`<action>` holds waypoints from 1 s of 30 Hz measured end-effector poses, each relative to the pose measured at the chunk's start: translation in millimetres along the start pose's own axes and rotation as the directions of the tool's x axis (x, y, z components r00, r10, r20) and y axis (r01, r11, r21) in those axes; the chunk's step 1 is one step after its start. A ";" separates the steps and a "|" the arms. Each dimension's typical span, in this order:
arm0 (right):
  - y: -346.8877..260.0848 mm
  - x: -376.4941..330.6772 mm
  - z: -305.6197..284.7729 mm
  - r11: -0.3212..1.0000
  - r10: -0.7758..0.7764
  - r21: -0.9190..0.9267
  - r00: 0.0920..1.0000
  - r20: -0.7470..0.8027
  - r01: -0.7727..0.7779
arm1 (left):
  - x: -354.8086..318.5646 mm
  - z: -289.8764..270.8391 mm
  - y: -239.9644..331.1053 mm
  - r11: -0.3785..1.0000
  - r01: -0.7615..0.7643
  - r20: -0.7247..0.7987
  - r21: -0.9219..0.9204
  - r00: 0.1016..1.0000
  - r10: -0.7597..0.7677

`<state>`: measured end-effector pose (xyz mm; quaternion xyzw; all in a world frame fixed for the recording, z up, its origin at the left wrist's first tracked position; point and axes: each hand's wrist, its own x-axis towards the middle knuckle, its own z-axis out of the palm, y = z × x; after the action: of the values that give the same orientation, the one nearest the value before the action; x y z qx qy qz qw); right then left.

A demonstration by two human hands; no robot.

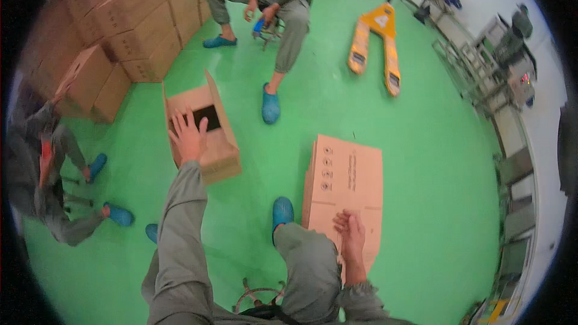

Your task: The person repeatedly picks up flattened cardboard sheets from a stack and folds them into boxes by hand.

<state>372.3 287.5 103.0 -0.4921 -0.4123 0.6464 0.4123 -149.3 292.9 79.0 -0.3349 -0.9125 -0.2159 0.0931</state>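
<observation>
The left hand [188, 137] is stretched out over an open cardboard box [208, 138] that stands on the green floor [433, 162], to the left and farther off. Its fingers are spread apart, and nothing is held in its grip; the palm is seen over the box's near flap, though contact cannot be told. The box's dark opening is seen just beyond the fingertips.

The right hand [351, 236] is laid flat on the near end of a stack of flattened cardboard sheets [346, 183] lying on the floor to the right, beside the person's knee. Its fingers are loosely extended on the top sheet, and nothing is clasped.

A blue shoe [282, 212] is seen just left of the stack. At the far side a seated person [280, 0] in grey clothing is seen, and another person [42, 174] is crouched at the far left. Cartons [132, 18] are piled at the far left, and a yellow pallet jack [376, 45] is parked at the far right.
</observation>
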 end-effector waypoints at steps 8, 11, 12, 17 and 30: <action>219.7 -45.3 -157.5 0.606 0.673 -0.018 0.524 -0.521 -0.795 | -173.3 -38.3 -62.1 0.885 -0.255 0.291 -0.388 0.878 0.381; 269.5 -60.4 -173.1 0.643 0.698 0.099 0.528 -0.484 -0.759 | -287.4 -58.1 -135.4 0.951 0.246 0.824 -0.189 0.566 0.017; 284.9 -49.8 -174.2 0.672 0.671 0.088 0.554 -0.493 -0.735 | -319.4 -70.0 -156.7 0.966 0.258 0.929 0.000 0.357 -0.096; 345.4 0.3 -198.3 0.827 0.397 -0.400 0.914 -0.083 -0.395 | -391.8 -94.3 -176.4 0.993 -0.096 0.983 0.071 -0.161 -0.086; 237.6 9.8 -122.3 0.784 0.427 0.590 0.857 -0.287 -0.193 | -418.5 -81.3 -197.9 0.995 0.091 0.974 0.036 0.220 -0.056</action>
<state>459.7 236.2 -144.5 -0.5405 -0.0289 0.6792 0.4956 41.2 -118.2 -46.0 -0.3544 -0.7831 0.0225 -0.5104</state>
